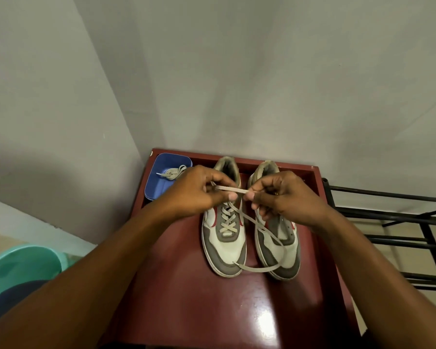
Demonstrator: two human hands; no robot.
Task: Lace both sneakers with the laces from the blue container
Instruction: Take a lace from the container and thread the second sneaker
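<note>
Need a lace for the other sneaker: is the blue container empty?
Not empty: a bundled lace lies in the blue container.

Tabletop (199, 311) near half bare; blue container (159, 187) blocks far-left corner; wall (237, 96) close behind; black rack (388, 215) flanks right side.

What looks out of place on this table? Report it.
The lace from the left sneaker trails loosely over the toe of the right sneaker. That sneaker is unlaced; nothing looks spilled.

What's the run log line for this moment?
stage: lacing left sneaker | left hand: pinches lace | right hand: pinches lace | right sneaker: unlaced where visible | blue container: holds spare lace
</note>
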